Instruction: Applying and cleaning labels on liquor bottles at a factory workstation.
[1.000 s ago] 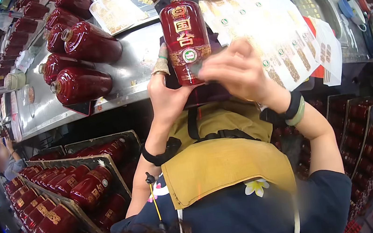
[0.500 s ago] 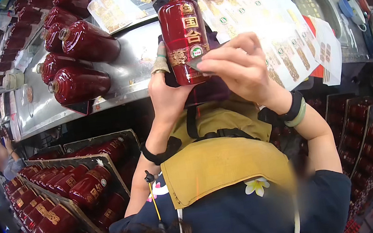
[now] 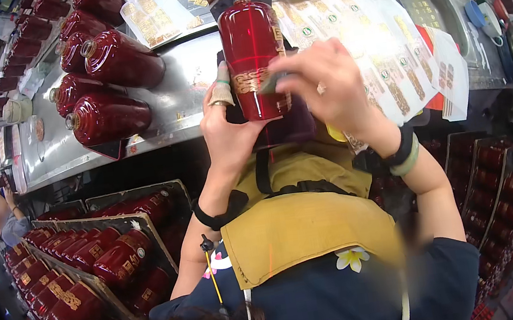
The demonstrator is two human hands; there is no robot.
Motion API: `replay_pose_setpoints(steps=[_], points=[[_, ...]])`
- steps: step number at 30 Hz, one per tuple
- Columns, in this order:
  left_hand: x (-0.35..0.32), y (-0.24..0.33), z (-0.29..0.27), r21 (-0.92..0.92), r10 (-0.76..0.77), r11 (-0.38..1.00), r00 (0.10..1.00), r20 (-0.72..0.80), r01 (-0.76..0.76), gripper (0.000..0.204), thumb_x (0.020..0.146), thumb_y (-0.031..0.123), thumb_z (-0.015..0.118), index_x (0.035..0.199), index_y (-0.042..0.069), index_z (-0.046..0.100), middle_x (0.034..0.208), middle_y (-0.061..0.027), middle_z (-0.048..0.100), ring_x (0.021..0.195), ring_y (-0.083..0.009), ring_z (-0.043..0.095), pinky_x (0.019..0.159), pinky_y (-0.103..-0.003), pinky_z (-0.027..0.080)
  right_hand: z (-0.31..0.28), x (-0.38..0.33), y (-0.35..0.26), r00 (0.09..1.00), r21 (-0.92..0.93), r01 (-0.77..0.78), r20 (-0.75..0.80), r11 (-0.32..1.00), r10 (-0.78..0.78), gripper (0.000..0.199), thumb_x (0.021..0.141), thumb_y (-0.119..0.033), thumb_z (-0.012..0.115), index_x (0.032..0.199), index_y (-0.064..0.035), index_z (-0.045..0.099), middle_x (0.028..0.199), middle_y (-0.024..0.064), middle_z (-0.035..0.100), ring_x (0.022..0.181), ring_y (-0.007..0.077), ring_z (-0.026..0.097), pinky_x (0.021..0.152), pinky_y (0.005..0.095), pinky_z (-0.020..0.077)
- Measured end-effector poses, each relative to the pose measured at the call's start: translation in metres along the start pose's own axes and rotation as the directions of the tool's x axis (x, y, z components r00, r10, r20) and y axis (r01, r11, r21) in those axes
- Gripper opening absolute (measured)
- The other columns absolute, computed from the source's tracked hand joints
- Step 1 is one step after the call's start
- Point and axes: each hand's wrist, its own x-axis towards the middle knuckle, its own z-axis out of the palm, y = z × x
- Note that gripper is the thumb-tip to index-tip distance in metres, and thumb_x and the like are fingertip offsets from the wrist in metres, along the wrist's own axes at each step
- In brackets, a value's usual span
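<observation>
A dark red glossy bottle (image 3: pixel 252 50) with a gold band stands on a dark holder at the edge of the steel workbench (image 3: pixel 188 85). My left hand (image 3: pixel 227 131) grips the bottle's lower left side, with tape on the thumb. My right hand (image 3: pixel 328 86) presses on the bottle's lower right side at the gold band. A plain red face of the bottle is toward me.
Several red bottles (image 3: pixel 108 115) lie on their sides on the bench at left. Sheets of small round labels (image 3: pixel 370 41) lie at right, a tray of gold stickers (image 3: pixel 159 8) behind. Crates of red bottles (image 3: pixel 71 275) stand below left and at lower right (image 3: pixel 504 172). Another person (image 3: pixel 8 218) works far left.
The bottle has been turned about its axis: its front with the gold characters and round label has gone out of sight, and a plain red side now faces me.
</observation>
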Motion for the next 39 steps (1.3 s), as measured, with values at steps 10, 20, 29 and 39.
replay_pose_setpoints(steps=[10, 20, 29, 39], points=[[-0.001, 0.008, -0.002, 0.196, 0.344, 0.923, 0.938, -0.041, -0.330, 0.092, 0.061, -0.001, 0.090, 0.147, 0.004, 0.057, 0.144, -0.0199, 0.058, 0.129, -0.0392, 0.057, 0.106, -0.045, 0.048, -0.003, 0.001, -0.003, 0.992, -0.035, 0.124, -0.008, 0.992, -0.124, 0.018, 0.078, -0.014, 0.079, 0.096, -0.0159, 0.077, 0.093, -0.0020, 0.075, 0.078, 0.0159, 0.060, 0.080, 0.0320, 0.0439], [-0.005, 0.001, 0.005, 0.075, 0.279, 0.960, 0.949, -0.149, -0.270, 0.079, 0.062, -0.005, 0.089, 0.138, 0.003, 0.066, 0.145, -0.0177, 0.061, 0.127, -0.0331, 0.065, 0.104, -0.038, 0.055, -0.005, 0.000, 0.013, 0.978, -0.187, 0.139, -0.126, 0.972, -0.164, 0.027, 0.072, -0.006, 0.079, 0.098, -0.0150, 0.078, 0.095, -0.0039, 0.074, 0.083, 0.0169, 0.061, 0.084, 0.0329, 0.0419], [-0.006, 0.013, -0.001, 0.116, 0.338, 0.939, 0.932, -0.134, -0.324, 0.072, 0.063, -0.004, 0.088, 0.133, 0.000, 0.069, 0.142, -0.0173, 0.064, 0.125, -0.0348, 0.064, 0.105, -0.042, 0.053, 0.004, 0.032, 0.012, 0.982, -0.203, 0.136, -0.100, 0.970, -0.158, 0.022, 0.079, -0.012, 0.080, 0.100, -0.0135, 0.072, 0.089, -0.0027, 0.071, 0.076, 0.0222, 0.059, 0.073, 0.0372, 0.0430], [-0.006, 0.010, -0.011, 0.072, 0.146, 0.987, 0.989, -0.038, -0.143, 0.086, 0.069, 0.011, 0.094, 0.144, -0.005, 0.054, 0.135, -0.0216, 0.065, 0.125, -0.0344, 0.063, 0.108, -0.042, 0.048, 0.001, 0.044, 0.029, 0.967, -0.240, 0.194, -0.117, 0.951, -0.226, 0.013, 0.080, -0.015, 0.077, 0.091, -0.0178, 0.073, 0.089, -0.0036, 0.070, 0.082, 0.0196, 0.062, 0.080, 0.0356, 0.0435]])
